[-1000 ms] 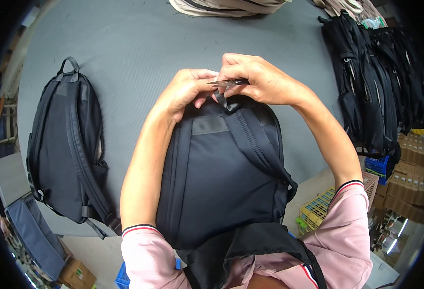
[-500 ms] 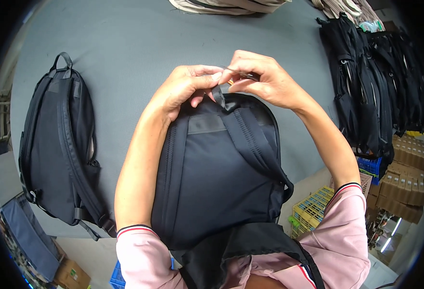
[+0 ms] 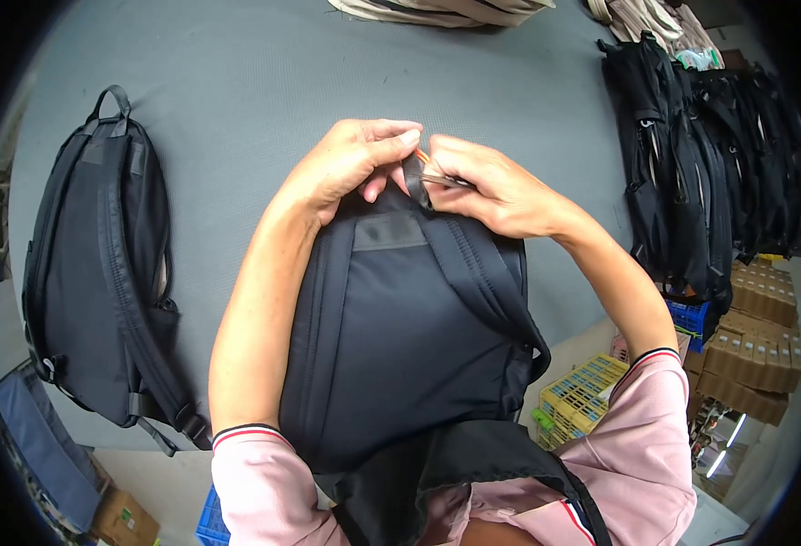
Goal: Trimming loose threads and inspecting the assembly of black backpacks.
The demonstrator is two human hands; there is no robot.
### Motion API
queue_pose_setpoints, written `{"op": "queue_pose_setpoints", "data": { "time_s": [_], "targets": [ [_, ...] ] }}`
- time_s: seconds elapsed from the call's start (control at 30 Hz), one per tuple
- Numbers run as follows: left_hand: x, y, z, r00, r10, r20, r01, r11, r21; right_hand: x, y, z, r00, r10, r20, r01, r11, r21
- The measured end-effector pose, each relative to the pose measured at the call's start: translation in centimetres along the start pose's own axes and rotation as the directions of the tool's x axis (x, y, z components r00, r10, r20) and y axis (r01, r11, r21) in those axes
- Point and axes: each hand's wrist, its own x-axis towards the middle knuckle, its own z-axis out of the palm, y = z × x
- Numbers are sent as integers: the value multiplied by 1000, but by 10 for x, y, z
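Evidently, from the head view, my only one, I am busy at the top of a black backpack [image 3: 410, 318]. It lies strap side up on the grey worktop [image 3: 282, 73], right in front of me, its lower end near my body. My left fingers [image 3: 393, 148] are pressed together, seemingly pinching the upper part of its loop [image 3: 416, 182]. My right fingers [image 3: 455, 160] are closed around thin snips [image 3: 446, 181], which point left towards the loop; I cannot tell whether the blades touch it. A sliver of orange [image 3: 422, 156] shows between my hands, too small to identify.

I judge the step in hand to be close detail work at that loop. The next move calls for a steady left pinch and careful aim, since a slip could nick the fabric.

As for brands or writing, I can read none. The backpack's dark grey panel [image 3: 389, 231] shows no legible lettering, and the small label on a carton [image 3: 114, 526] at lower left is unreadable.
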Motion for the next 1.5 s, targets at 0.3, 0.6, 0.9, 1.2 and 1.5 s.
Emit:
{"op": "queue_pose_setpoints", "data": {
  "time_s": [0.3,0.6,0.9,1.2,1.5],
  "targets": [
    [0,2,0,999,-12,-39,12,1000,11,-13,-13,-5,956,89,-279,-114,991,-74],
    [1,-2,-3,1000,14,1,-14,1000,-19,12,2,3,995,48,-86,-31,983,182],
    [-2,2,1,999,11,-43,-11,1000,15,-21,-15,-10,918,397,-20,-339,810,479],
    [-4,0,4,994,61,-85,-58,998,30,-16,-41,-5,967,76,-244,-208,789,-578],
    [-4,2,1,998,38,-53,-35,998,50,-2,-58,-12,995,-92,-41,15,539,-842]
  ]
}}
